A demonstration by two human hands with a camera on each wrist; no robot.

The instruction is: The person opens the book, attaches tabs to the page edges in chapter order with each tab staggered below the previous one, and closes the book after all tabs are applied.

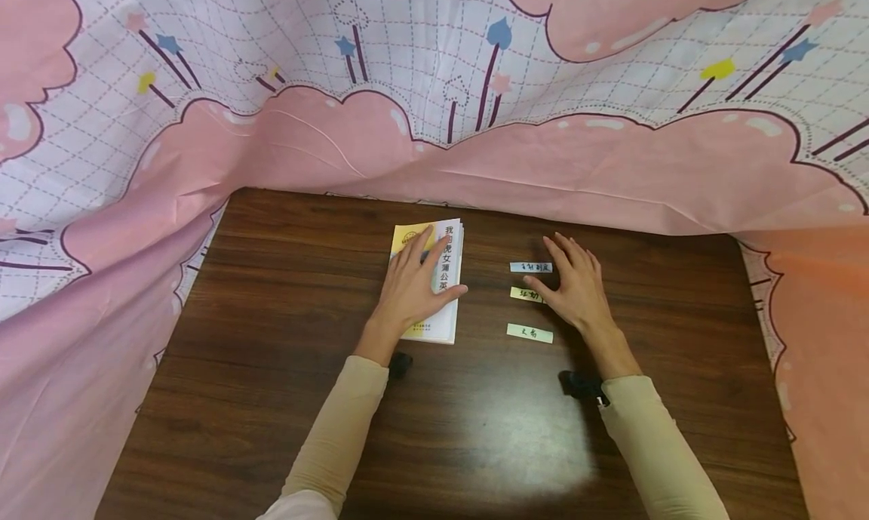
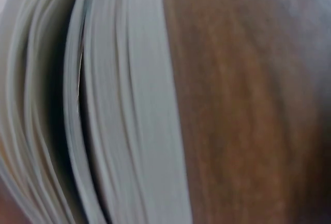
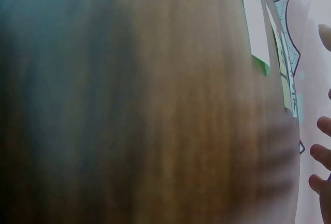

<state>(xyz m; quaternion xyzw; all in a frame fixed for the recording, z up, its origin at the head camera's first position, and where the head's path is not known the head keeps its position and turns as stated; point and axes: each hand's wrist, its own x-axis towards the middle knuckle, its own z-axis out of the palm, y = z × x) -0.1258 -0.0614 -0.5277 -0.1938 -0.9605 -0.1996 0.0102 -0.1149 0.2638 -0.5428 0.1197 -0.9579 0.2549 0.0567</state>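
Note:
A book (image 1: pixel 446 267) with a yellow and white cover and a vertical Chinese title lies left of centre. My left hand (image 1: pixel 409 286) is over its cover, fingers spread and thumb reaching past the right edge. In the left wrist view, thick layers of page edges (image 2: pixel 150 105) fill the left side. My right hand (image 1: pixel 577 286) hovers by three handwritten paper strips, fingers apart and gripping nothing. The blue strip (image 1: pixel 524 267) and yellow strip (image 1: pixel 523 293) are closest to its fingertips, which overlap them in the head view. Below them lies the green strip (image 1: pixel 530 333).
Everything sits on a dark wooden table (image 1: pixel 285 429). A pink patterned curtain (image 1: pixel 543 173) hangs along its back and both sides. Dark wrist devices (image 1: pixel 580 384) show beneath the forearms.

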